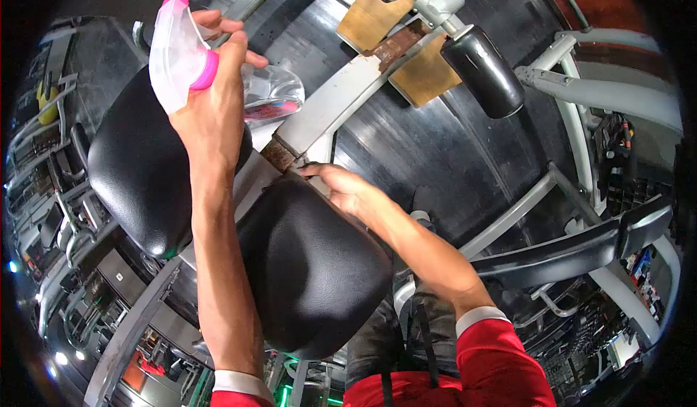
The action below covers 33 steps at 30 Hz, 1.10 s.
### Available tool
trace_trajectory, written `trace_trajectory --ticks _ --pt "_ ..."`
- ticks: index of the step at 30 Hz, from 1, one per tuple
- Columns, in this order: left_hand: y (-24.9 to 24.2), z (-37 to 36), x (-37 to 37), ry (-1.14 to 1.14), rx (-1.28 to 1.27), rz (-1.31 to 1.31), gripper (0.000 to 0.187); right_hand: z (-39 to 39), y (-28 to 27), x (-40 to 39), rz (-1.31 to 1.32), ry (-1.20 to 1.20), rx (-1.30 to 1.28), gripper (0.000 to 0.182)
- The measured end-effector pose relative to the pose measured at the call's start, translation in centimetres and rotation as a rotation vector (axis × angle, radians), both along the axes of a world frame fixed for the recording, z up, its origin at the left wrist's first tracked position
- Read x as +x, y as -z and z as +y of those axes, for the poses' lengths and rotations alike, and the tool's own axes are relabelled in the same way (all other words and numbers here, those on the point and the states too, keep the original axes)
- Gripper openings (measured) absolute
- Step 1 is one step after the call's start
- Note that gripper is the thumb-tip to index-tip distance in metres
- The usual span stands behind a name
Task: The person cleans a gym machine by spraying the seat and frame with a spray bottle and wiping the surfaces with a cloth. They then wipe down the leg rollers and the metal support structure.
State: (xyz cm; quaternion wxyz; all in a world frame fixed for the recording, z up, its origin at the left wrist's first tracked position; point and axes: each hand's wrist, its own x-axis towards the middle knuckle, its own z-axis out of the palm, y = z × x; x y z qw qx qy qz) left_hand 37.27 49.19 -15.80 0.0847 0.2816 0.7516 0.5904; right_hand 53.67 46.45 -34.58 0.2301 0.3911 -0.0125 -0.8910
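Left arm runs straight up the frame from the red sleeve (239, 396), forearm nearly vertical, wrist slightly bent. Left hand (214, 98) is wrapped around the neck of a clear spray bottle (218, 80), fingers curled over the pink trigger area; nozzle head points upper left, pink tip at top. Bottle body pokes out to the right of the hand, a little pink liquid visible at its bottom. Bottle is held above the gap between the two black pads, closer to the backrest pad (145, 167).

Right arm comes in diagonally from lower right, elbow bent, forearm crossing above the seat pad (312, 269). Right hand (341, 189) lies at the top edge of the seat pad, fingers extended toward the rusty bracket (279, 154) on the grey frame beam (341, 98). Palm down, not closed on anything visible; fingertips touch or nearly touch the pad edge, cannot tell which.

Spray bottle is well above and left of the right hand. Black roller pad (483, 73) and wooden plates (425, 73) sit at the beam's far end, apart from both hands.
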Motion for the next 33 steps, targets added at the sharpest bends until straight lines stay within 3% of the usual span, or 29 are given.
trace_trajectory --ticks 2,4,7,8,10,11,13,17,19,22,25,27,28,30,31,33 --pt "-0.2 0.0 -0.1 -0.013 0.008 -0.006 0.031 1.3 1.3 1.0 0.083 0.056 0.004 0.016" --pt "-0.2 -0.1 -0.2 -0.018 0.030 -0.003 0.031 3.3 -1.3 0.4 -0.131 0.012 0.234 0.016" --pt "-0.6 0.0 0.3 -0.010 -0.095 0.038 0.031 6.4 1.7 -0.5 -0.337 0.371 0.225 0.016" --pt "-0.6 0.0 0.2 -0.004 -0.118 0.064 0.031 6.3 1.5 -0.6 -0.336 0.369 0.225 0.016" --pt "-0.1 0.3 0.3 -0.017 -0.052 0.030 0.030 5.7 -1.9 -1.0 -0.353 0.162 0.535 0.016" --pt "-0.1 0.5 0.4 -0.028 0.020 -0.002 0.029 4.7 -4.7 -1.1 -0.362 0.085 0.528 0.014" --pt "-0.5 0.2 0.5 -0.012 -0.101 -0.007 0.031 3.4 -6.0 -0.5 -0.087 0.026 0.173 0.014" --pt "-0.1 0.1 0.1 -0.009 -0.108 -0.007 0.031 5.0 -3.4 -0.3 -0.127 -0.068 0.260 0.024" --pt "-0.3 0.2 0.1 -0.062 -0.015 -0.017 0.027 6.4 -3.6 -1.5 -0.367 0.218 0.505 0.011" --pt "0.0 0.3 0.1 -0.039 -0.006 -0.048 0.026 8.2 -0.4 -2.4 -0.363 0.529 0.627 0.023" --pt "0.4 0.3 0.1 -0.059 0.027 -0.067 0.026 3.9 2.2 -2.2 -0.273 0.395 0.722 0.030" --pt "0.3 0.3 -0.1 -0.065 0.023 -0.077 0.026 1.8 -4.3 -1.3 -0.274 0.193 0.448 0.032" --pt "0.2 0.2 -0.2 -0.069 0.016 -0.087 0.026 1.6 -5.1 -0.8 -0.275 0.189 0.448 0.032" --pt "-0.1 0.2 -0.2 -0.078 0.000 -0.092 0.027 1.9 -5.7 -0.1 -0.085 0.181 0.807 0.032" --pt "-0.1 0.2 -0.2 -0.085 -0.018 -0.099 0.027 2.8 -5.0 0.2 -0.076 0.146 0.876 0.031" --pt "0.1 -0.1 -0.2 -0.063 -0.041 -0.093 0.028 4.3 -2.5 -0.3 -0.065 0.231 1.282 0.027"
